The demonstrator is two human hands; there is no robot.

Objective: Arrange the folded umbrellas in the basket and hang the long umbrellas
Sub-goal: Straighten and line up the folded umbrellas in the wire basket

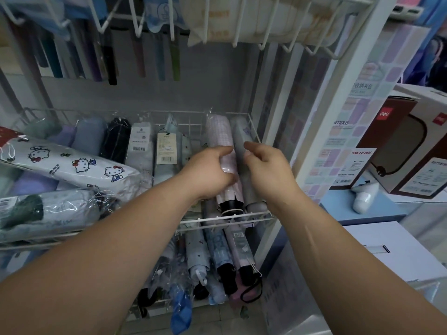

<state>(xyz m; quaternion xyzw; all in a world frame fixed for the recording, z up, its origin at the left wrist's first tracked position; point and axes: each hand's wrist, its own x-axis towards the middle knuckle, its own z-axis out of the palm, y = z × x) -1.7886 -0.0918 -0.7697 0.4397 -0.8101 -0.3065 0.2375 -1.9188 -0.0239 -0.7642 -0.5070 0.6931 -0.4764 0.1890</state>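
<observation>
A white wire basket [225,219] holds a row of folded umbrellas in plastic sleeves. At its right end lie a pink checked umbrella [221,132] and a grey umbrella [240,136], side by side. My left hand [208,171] is curled around the pink checked umbrella. My right hand [264,169] rests on the grey umbrella with fingers bent over it. A white cartoon-cat umbrella [72,163] lies crosswise over the row at left. Long umbrellas [108,64] hang from the wire rack above.
A lower basket [154,308] holds more folded umbrellas below. The rack's white post [338,97] stands right of the basket. Beyond it, a blue shelf carries a brown and white box [408,146] and a small white device [362,197]. A clear-wrapped umbrella [48,211] lies front left.
</observation>
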